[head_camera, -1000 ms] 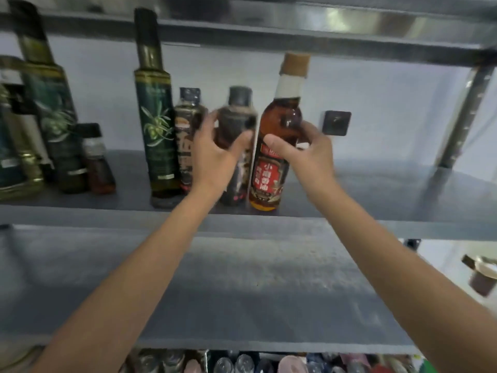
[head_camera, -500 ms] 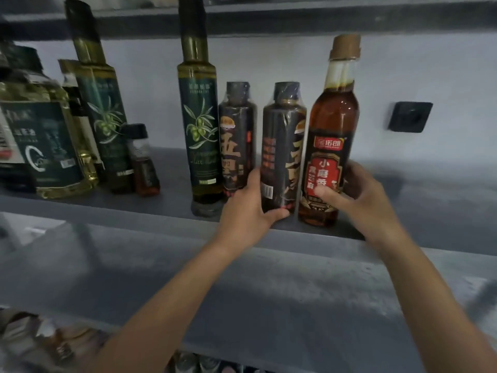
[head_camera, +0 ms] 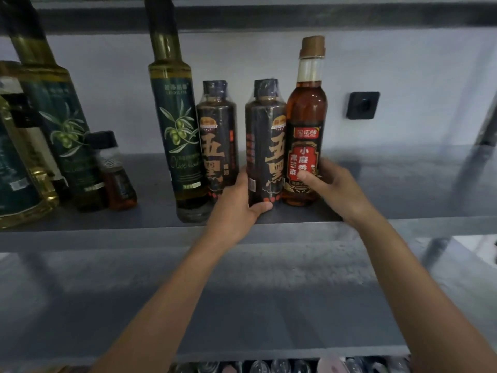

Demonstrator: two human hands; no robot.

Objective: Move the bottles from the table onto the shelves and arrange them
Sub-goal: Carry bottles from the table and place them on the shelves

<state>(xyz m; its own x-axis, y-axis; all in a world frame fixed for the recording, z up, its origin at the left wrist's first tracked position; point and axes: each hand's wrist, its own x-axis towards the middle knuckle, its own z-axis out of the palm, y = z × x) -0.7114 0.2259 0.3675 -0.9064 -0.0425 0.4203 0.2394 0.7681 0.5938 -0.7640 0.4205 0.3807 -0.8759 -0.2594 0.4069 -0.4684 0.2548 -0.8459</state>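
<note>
On the upper grey shelf (head_camera: 403,189) several bottles stand upright in a row. My left hand (head_camera: 236,205) grips the base of a dark soy sauce bottle (head_camera: 265,135) with gold characters. My right hand (head_camera: 336,189) holds the lower part of an amber sesame oil bottle (head_camera: 306,117) with a brown cap and red label, right beside it. To their left stand a matching dark bottle (head_camera: 217,135) and a tall green olive oil bottle (head_camera: 174,125).
Further left on the same shelf are another olive oil bottle (head_camera: 59,125), a small black-capped bottle (head_camera: 113,170) and a large yellow oil jug (head_camera: 16,168). A black wall socket (head_camera: 362,105) sits right of the bottles. A lower shelf (head_camera: 242,305) lies beneath; bottle tops (head_camera: 269,366) show below.
Both hands slid down from the bottles' upper bodies to their bases. The dark bottle has turned so its gold characters face me. The view moved closer and left.
</note>
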